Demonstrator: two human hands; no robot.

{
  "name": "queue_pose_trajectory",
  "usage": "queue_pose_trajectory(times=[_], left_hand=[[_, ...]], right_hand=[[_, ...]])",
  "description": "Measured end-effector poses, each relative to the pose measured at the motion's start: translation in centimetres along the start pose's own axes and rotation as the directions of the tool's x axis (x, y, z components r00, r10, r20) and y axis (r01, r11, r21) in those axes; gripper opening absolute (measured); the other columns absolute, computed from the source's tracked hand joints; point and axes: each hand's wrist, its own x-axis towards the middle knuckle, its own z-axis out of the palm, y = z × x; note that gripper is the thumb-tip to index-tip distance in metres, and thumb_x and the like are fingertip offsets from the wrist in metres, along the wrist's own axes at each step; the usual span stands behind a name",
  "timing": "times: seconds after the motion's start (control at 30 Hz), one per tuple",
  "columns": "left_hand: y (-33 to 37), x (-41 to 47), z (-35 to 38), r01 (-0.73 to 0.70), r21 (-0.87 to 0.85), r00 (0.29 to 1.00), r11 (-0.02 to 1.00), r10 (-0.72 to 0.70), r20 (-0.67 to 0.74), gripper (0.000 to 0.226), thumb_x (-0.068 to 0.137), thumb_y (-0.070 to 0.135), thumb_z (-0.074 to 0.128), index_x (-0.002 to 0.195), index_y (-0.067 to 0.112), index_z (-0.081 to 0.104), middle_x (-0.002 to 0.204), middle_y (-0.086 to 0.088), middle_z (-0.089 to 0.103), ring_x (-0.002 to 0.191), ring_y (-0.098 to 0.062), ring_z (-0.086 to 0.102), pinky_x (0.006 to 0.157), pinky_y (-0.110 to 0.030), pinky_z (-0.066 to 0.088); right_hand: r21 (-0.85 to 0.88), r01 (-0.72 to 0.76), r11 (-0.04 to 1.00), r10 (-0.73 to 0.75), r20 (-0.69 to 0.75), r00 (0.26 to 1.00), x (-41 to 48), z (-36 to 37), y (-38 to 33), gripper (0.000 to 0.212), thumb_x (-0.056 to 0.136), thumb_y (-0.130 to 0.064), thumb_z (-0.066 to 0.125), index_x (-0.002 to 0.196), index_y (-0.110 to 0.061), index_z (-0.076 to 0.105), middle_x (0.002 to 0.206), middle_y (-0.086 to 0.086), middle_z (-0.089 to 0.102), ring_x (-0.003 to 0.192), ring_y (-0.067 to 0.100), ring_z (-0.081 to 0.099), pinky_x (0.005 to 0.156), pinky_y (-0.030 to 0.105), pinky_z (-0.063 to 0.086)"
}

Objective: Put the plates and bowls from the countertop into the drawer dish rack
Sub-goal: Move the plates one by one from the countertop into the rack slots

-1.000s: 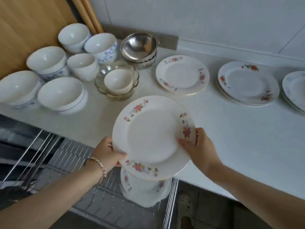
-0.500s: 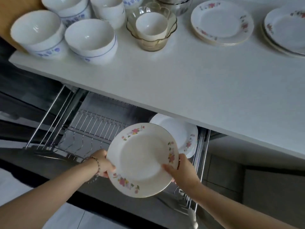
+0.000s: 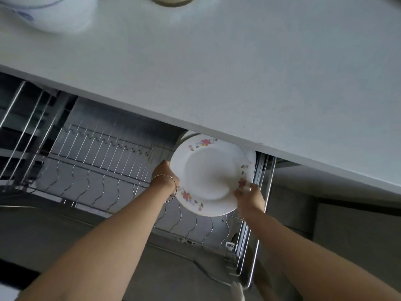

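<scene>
A white plate with a pink flower rim (image 3: 208,174) is held upright and tilted over the right end of the wire drawer dish rack (image 3: 104,168). My left hand (image 3: 166,173) grips its left edge, a bracelet on the wrist. My right hand (image 3: 249,195) grips its lower right edge. Right behind it, the rim of another plate (image 3: 186,135) peeks out, standing in the rack under the countertop edge. A white bowl with blue trim (image 3: 50,14) and the base of a glass bowl (image 3: 171,0) sit on the countertop at the top.
The white countertop (image 3: 238,72) overhangs the back of the open drawer. Rows of bare wire slots run left of the plates. The drawer's metal side rail (image 3: 260,192) stands right of my right hand. Grey floor lies below.
The plate has gone further down and back, into the right end of the rack close against the standing plate. Both hands went with it, and my view dropped lower.
</scene>
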Motion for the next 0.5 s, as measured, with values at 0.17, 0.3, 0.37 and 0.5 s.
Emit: queue_pose_trajectory(times=[0.17, 0.3, 0.37, 0.5], left_hand=[[1.7, 0.5, 1.3, 0.033, -0.037, 0.999, 0.999, -0.034, -0.042, 0.051, 0.080, -0.001, 0.057, 0.129, 0.009, 0.047, 0.130, -0.017, 0.054, 0.118, -0.034, 0.056, 0.099, -0.040, 0.049], [2.8, 0.0, 1.6, 0.070, -0.047, 0.997, 0.996, -0.071, -0.028, 0.058, 0.082, 0.002, 0.052, 0.138, 0.011, 0.037, 0.135, -0.017, 0.045, 0.124, -0.037, 0.049, 0.103, -0.042, 0.045], [2.9, -0.1, 1.7, 0.068, -0.049, 0.998, 0.996, -0.069, -0.006, 0.065, 0.080, 0.002, 0.052, 0.142, 0.012, 0.032, 0.139, -0.016, 0.042, 0.126, -0.037, 0.046, 0.104, -0.043, 0.044], [2.5, -0.1, 1.6, 0.039, -0.126, 0.999, 0.991, -0.034, 0.038, 0.069, 0.075, -0.004, 0.049, 0.141, 0.011, 0.034, 0.138, -0.017, 0.046, 0.123, -0.036, 0.050, 0.102, -0.044, 0.046]], right_hand=[[0.028, -0.036, 0.999, 0.037, -0.062, 0.997, 0.6, 0.3, -0.7, 0.048, 0.087, -0.004, 0.048, 0.135, -0.009, 0.041, 0.127, 0.021, 0.053, 0.113, 0.033, 0.055, 0.091, 0.030, 0.044], [0.020, -0.035, 0.999, 0.036, -0.048, 0.998, 0.6, 0.4, -1.3, 0.054, 0.087, -0.001, 0.041, 0.139, -0.013, 0.037, 0.131, 0.022, 0.045, 0.104, 0.033, 0.055, 0.086, 0.029, 0.045], [0.010, 0.001, 1.000, 0.000, -0.034, 0.999, 0.6, 0.3, -1.5, 0.056, 0.087, 0.001, 0.041, 0.141, -0.014, 0.034, 0.133, 0.021, 0.042, 0.099, 0.035, 0.057, 0.079, 0.027, 0.043], [-0.034, 0.066, 0.997, -0.066, -0.007, 0.998, 0.7, -0.4, -1.4, 0.061, 0.085, 0.000, 0.042, 0.143, -0.015, 0.030, 0.133, 0.018, 0.043, 0.098, 0.030, 0.058, 0.073, 0.021, 0.041]])
